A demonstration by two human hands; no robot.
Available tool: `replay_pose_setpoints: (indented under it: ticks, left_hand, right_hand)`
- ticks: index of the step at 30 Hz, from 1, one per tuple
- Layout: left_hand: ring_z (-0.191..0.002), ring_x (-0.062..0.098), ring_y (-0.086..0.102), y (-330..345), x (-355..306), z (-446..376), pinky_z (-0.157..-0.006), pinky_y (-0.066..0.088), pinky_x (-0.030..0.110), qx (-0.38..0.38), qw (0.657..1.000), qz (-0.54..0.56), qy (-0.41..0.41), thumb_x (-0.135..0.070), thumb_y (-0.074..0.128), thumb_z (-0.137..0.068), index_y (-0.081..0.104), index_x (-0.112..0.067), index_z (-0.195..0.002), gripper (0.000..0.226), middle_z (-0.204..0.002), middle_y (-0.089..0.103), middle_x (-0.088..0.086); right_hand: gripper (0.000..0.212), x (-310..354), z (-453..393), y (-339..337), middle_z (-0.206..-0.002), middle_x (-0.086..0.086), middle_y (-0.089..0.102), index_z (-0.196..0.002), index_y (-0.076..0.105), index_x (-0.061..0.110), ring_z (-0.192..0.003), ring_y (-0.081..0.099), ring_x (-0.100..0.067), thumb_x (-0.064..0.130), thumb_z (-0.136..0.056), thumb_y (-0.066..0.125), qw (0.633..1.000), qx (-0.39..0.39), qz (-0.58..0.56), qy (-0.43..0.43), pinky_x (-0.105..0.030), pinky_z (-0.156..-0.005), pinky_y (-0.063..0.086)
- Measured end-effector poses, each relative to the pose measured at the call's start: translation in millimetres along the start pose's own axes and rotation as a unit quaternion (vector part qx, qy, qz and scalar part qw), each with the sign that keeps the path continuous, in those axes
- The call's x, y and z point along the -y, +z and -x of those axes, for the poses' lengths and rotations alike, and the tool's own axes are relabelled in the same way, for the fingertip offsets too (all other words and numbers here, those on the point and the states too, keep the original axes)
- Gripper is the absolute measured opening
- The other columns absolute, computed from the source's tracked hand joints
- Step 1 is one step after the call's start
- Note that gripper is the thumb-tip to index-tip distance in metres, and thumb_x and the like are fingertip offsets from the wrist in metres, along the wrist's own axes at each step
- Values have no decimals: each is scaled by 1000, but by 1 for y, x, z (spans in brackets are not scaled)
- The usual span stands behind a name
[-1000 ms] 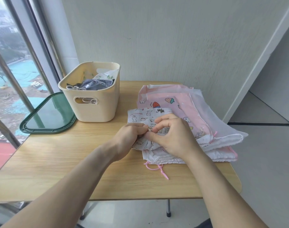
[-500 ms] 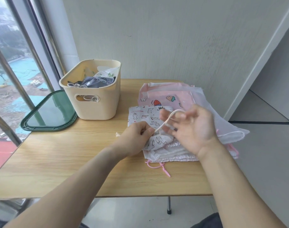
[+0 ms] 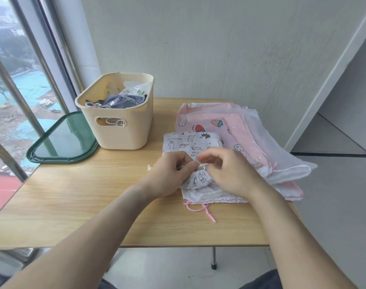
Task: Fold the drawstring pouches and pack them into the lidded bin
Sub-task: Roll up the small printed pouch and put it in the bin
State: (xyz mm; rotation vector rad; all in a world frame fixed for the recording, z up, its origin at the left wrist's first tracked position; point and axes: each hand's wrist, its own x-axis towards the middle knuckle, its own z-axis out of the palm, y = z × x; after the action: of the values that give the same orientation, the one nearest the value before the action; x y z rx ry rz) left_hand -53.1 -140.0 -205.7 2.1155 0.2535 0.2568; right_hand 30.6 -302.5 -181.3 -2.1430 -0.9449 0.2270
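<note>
Both hands meet at the cord (image 3: 201, 165) of the cat-print pouch (image 3: 188, 142): my left hand (image 3: 171, 174) pinches its gathered neck, my right hand (image 3: 230, 174) curls its fingers round the cord. Several pouches already sit in the bin (image 3: 115, 130); I judge the pink stack (image 3: 236, 130) remains, and the lid (image 3: 63, 138) lies off.

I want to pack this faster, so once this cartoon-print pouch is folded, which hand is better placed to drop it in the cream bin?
Probably the left hand. It sits on the side of the cartoon-print pouch nearest the cream bin, so its path is short. The right hand would have to cross over the left.
</note>
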Motion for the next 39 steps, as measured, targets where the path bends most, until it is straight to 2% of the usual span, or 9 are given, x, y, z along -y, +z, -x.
replay_pose_setpoints:
  ticks: [2,7,13,17,20,23,29,35,39]
  left_hand:
    - [-53,8,40,-3,2,1,-55,36,21,-3,1000,-14,7,-28,62,-97,60,-14,-76,26,-60,50,-5]
    - [-53,6,40,-13,4,2,-57,37,22,-11,1000,-22,-1,-29,61,-97,62,-9,-76,29,-59,50,-8]
    - [-63,30,58,-26,-2,3,-72,54,49,-35,999,-18,21,-27,65,-95,69,-7,-81,25,-76,68,24]
    - [-56,18,55,-23,-11,5,-64,52,32,-68,997,-27,30,-27,64,-96,68,-8,-77,26,-63,65,5]
    - [-56,7,55,-26,-17,8,-60,49,26,-69,997,-2,31,-35,66,-93,69,-12,-76,29,-61,64,-5]
    - [-64,23,65,-26,-21,12,-66,55,34,-48,998,-7,39,-38,70,-90,72,-14,-78,27,-68,71,4]
    - [-67,18,67,-27,-25,11,-65,55,37,-102,991,-61,56,-29,74,-87,73,-16,-72,20,-68,72,1]
    - [-73,22,59,-27,-31,13,-70,47,38,-99,984,-144,34,-27,48,-102,59,-7,-78,33,-76,67,4]
    - [-65,17,43,-26,-30,12,-67,39,37,-48,998,31,-7,-35,39,-102,47,1,-76,46,-69,49,0]
  right_hand:
    - [18,-5,-3,1,-83,14,70,-102,77,22,-72,62,8,13,-93,64,1000,4,23,6,-7,-65,46]
    - [10,-5,-4,-14,-80,16,72,-84,76,20,-75,61,15,15,-87,68,999,-38,4,23,-2,-65,42]
    - [18,-7,3,-28,-56,12,64,-63,71,14,-53,51,3,9,-81,71,999,-12,-42,32,-18,-63,41]
    - [24,-8,3,-27,-53,-4,63,-69,73,16,-52,55,-11,37,-77,82,995,-27,-97,20,-33,-65,50]
    - [41,-6,4,-21,-79,-21,74,-82,78,21,-81,73,-40,58,-67,86,990,-39,-135,-6,-48,-77,61]
    - [18,-2,5,-20,-66,13,74,-84,77,12,-70,71,2,26,-75,84,984,-42,-170,-38,-14,-74,53]
    - [9,-3,8,-25,-66,23,71,-75,75,23,-68,63,15,24,-80,83,994,-36,-101,-17,-2,-71,42]
    - [23,-4,5,-17,-78,12,71,-83,69,23,-72,62,1,43,-95,63,1000,16,-23,9,-27,-75,51]
    - [35,-2,6,-10,-60,12,52,-70,60,26,-56,45,-8,47,-98,55,998,47,-32,12,-33,-61,39]
